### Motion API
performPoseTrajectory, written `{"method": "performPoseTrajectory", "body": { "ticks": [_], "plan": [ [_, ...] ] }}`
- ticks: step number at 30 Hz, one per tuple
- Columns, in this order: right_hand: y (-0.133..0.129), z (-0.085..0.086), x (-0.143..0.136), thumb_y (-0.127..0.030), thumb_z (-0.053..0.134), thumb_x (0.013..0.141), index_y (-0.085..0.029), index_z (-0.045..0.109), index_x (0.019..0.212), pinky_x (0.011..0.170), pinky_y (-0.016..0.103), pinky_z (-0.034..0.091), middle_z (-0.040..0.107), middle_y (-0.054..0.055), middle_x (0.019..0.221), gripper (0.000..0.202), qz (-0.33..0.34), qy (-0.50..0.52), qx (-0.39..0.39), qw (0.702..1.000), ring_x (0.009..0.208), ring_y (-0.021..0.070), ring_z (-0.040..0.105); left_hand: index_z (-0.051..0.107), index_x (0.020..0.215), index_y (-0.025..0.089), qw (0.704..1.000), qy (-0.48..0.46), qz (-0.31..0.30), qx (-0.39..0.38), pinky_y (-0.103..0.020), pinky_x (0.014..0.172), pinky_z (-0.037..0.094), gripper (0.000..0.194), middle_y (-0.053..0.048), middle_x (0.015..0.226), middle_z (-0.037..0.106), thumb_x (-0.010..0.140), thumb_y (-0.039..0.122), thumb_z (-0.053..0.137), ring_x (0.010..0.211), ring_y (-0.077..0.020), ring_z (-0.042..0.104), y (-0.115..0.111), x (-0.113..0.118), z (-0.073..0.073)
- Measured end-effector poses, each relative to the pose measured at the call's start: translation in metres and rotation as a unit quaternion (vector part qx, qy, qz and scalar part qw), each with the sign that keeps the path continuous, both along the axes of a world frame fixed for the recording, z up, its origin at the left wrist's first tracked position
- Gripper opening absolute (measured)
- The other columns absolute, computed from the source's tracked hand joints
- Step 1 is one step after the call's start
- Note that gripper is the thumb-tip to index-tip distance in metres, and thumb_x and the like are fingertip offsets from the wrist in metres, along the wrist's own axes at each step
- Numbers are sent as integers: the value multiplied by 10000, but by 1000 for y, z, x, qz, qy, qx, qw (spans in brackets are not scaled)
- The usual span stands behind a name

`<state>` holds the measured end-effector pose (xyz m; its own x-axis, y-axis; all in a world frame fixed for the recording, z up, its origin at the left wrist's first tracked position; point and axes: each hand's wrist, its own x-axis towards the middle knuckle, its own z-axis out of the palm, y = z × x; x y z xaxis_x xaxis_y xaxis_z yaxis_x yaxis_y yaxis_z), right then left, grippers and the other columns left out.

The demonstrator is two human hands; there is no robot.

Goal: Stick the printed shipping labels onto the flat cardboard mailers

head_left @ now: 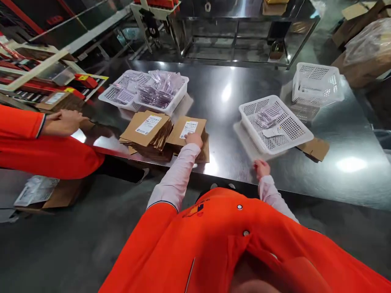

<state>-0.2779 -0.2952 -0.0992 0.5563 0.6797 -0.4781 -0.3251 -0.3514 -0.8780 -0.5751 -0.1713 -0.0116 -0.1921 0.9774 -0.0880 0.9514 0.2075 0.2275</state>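
My left hand (193, 140) rests on the top cardboard mailer (198, 124) of a stack at the near table edge. Its fingertips touch the white label, and the fingers look loosely stretched, holding nothing visible. Just left stands another stack of brown cardboard mailers (161, 118), also labelled on top. My right hand (262, 167) is at the table edge with its fingers curled together; nothing shows in them. Beyond it, apart from the hand, a white perforated basket (295, 128) holds a few clear-wrapped packets (269, 115) and a white paper slip (273, 131).
Two white baskets (180, 95) at the back left hold many plastic-wrapped packets (161, 87). Another white basket (317, 81) stands back right on the steel table (220, 110). A brown cardboard piece (319, 149) lies beside the near basket. A co-worker's hands (64, 122) are at left.
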Motion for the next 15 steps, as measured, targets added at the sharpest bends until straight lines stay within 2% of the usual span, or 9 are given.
{"method": "performPoseTrajectory", "body": {
  "ticks": [2,4,6,8,10,11,13,15],
  "plan": [
    [8,7,-38,-174,738,746,-164,651,880,505,161,498,663,-2,703,159,118,38,6,992,566,87,622,577,1258,-102,999,2,16,32,-489,1012,391,403,-379,1325,524,934,100,448,1283,-417,483,-5,0,5],
    [20,25,-71,-203,750,772,-150,678,927,579,182,555,725,57,850,179,252,75,26,964,649,104,675,538,1308,-106,994,-2,28,102,-497,1033,386,452,-364,1326,533,960,56,298,1300,-405,479,-16,3,16],
    [33,50,-91,-268,726,826,-156,641,1161,669,212,598,713,109,1144,364,365,97,75,923,774,117,709,503,1361,-80,984,-23,6,175,-496,1070,369,500,-343,1380,512,963,40,226,1345,-393,452,-35,12,27],
    [43,72,-96,-323,704,846,-224,439,1448,733,245,620,545,116,1452,665,424,89,143,890,923,133,709,498,1390,-27,975,-76,-56,201,-477,1104,348,489,-309,1436,490,963,60,278,1379,-381,431,-62,32,29],
    [48,84,-87,-339,708,824,-319,213,1571,759,261,624,400,77,1581,897,435,43,202,876,1038,155,678,573,1330,47,962,-172,-121,172,-437,1100,362,422,-253,1353,578,940,105,423,1329,-369,494,-88,59,18],
    [50,84,-79,-322,710,810,-330,173,1585,766,260,619,410,65,1575,943,441,8,215,871,1065,167,663,631,1247,86,953,-234,-134,137,-423,1079,385,354,-218,1231,648,920,139,506,1249,-359,560,-98,73,7],
    [53,74,-60,-236,706,777,-275,241,1577,776,261,601,568,75,1426,926,458,-82,184,866,1028,188,657,706,1017,154,925,-355,-127,54,-408,1027,429,176,-148,996,703,865,195,629,1082,-329,635,-107,96,-19],
    [57,57,-44,-148,674,752,-186,384,1511,771,286,578,706,88,1131,813,477,-158,98,859,872,195,661,697,863,178,885,-452,-108,-37,-392,967,467,106,-99,880,689,791,251,723,974,-288,645,-104,109,-44]
  ]
}}
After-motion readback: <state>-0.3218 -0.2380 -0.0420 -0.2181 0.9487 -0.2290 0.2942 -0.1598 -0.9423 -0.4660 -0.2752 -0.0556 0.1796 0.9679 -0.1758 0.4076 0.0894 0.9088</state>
